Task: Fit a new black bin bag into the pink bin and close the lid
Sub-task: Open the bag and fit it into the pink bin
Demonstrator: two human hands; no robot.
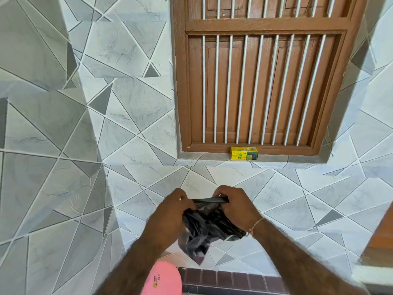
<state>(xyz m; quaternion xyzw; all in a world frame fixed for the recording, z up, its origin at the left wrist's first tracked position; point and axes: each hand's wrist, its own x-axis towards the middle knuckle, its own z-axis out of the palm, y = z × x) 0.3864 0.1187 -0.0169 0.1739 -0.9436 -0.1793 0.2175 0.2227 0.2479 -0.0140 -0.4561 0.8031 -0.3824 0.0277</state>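
A crumpled black bin bag (pixel 207 226) hangs in the air in front of the tiled wall. Both hands grip its top edge: my left hand (pixel 172 211) on the left side, my right hand (pixel 235 206) on the right, with a short stretch of the edge pulled taut between them. The rest of the bag droops below, still bunched. The pink bin (pixel 163 278) shows only as a rounded pink part at the bottom edge, under my left forearm; whether its lid is up or down cannot be told.
A yellow box of bin bags (pixel 244 153) sits on the sill of a brown wooden window with white bars (pixel 261 81). Grey and white tiles cover the wall. A dark brick-red skirting strip (pixel 229 277) runs along the bottom right.
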